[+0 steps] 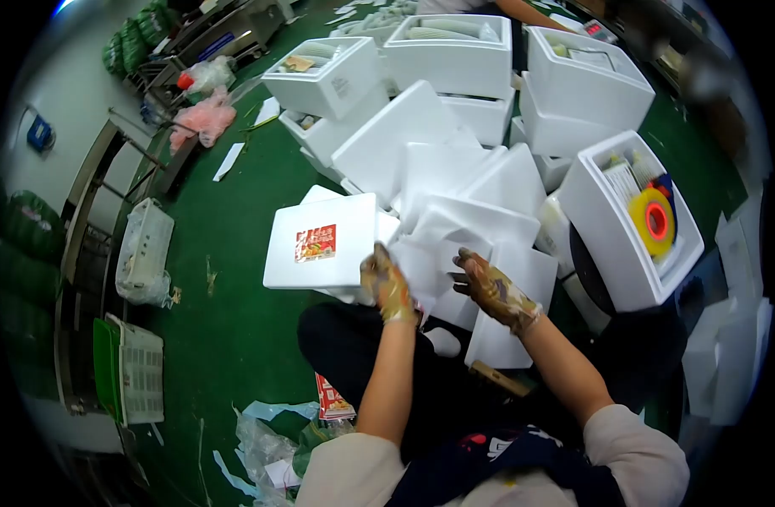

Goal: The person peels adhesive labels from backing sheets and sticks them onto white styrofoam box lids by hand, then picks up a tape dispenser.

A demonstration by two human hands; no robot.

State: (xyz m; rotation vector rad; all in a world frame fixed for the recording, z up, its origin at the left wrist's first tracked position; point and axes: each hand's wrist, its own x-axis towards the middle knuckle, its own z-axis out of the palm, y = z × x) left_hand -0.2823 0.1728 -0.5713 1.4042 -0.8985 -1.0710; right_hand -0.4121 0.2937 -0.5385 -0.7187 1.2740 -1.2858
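The gloved left hand (387, 286) points forward, fingers close together beside the right edge of the labelled white foam lid (352, 253), contact unclear, while the gloved right hand (496, 291) angles inward over the loose foam lids (455, 253), its empty fingers slightly spread.

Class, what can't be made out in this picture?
All in the head view:
- Red sticker: lettering too small to read.
- Co-worker: mostly cut off by the top edge.
- Bottom of the tilted box: hidden by its wall and the tape roll.
- Left hand: angle and blur hide whether it touches the white lid.
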